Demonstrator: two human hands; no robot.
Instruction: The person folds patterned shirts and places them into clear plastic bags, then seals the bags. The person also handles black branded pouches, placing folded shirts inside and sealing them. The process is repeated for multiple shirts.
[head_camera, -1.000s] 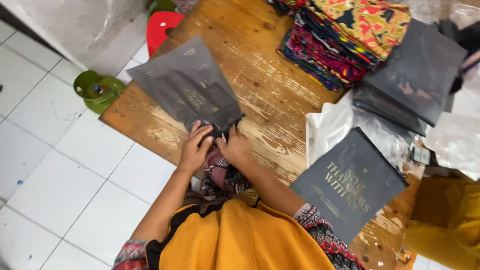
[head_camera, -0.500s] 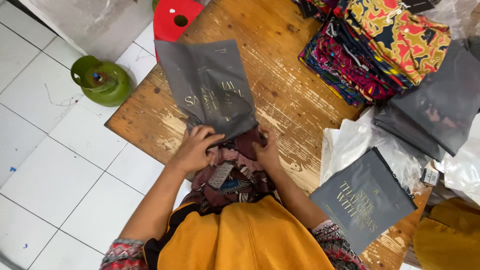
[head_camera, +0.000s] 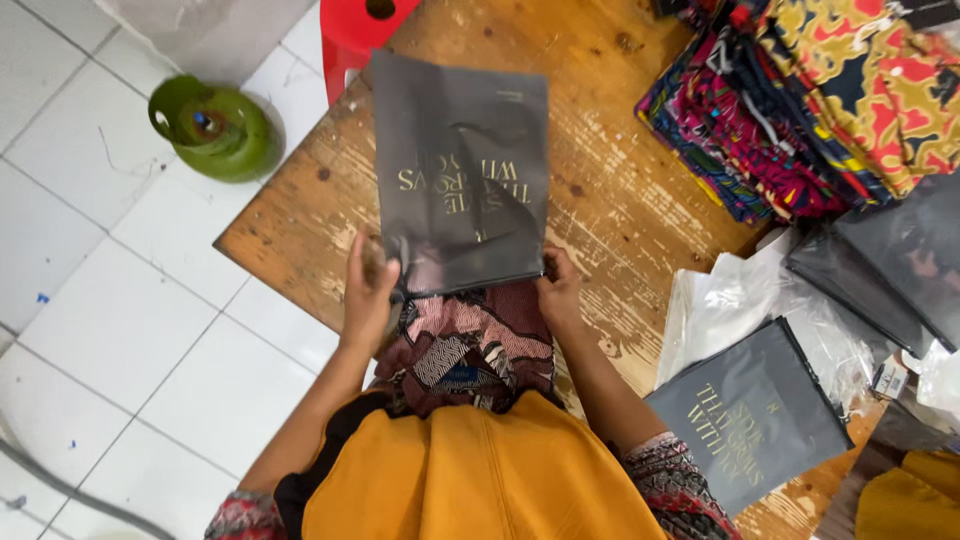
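at the bottom centre of the frame a mustard-yellow garment (head_camera: 480, 475) covers the person's lap, and just above it lies a folded patterned cloth (head_camera: 475, 340) in maroon and white, its upper edge tucked into the mouth of a dark grey plastic bag (head_camera: 460, 180). the left hand (head_camera: 368, 295), left of centre, grips the bag's lower left corner with the fingers curled around the edge. the right hand (head_camera: 558, 290), right of centre, pinches the lower right corner between thumb and fingers. the bag stretches from the hands up toward the top centre, flat on a worn wooden table (head_camera: 620, 200). at lower right lies a second dark grey bag (head_camera: 750, 410) beside clear plastic wrapping (head_camera: 730, 300). at upper right sits a stack of bright patterned fabrics (head_camera: 810, 90). at upper left a green gas canister (head_camera: 212, 128) stands on the white tiled floor (head_camera: 120, 330), with a red plastic stool (head_camera: 362, 30) at the top edge.
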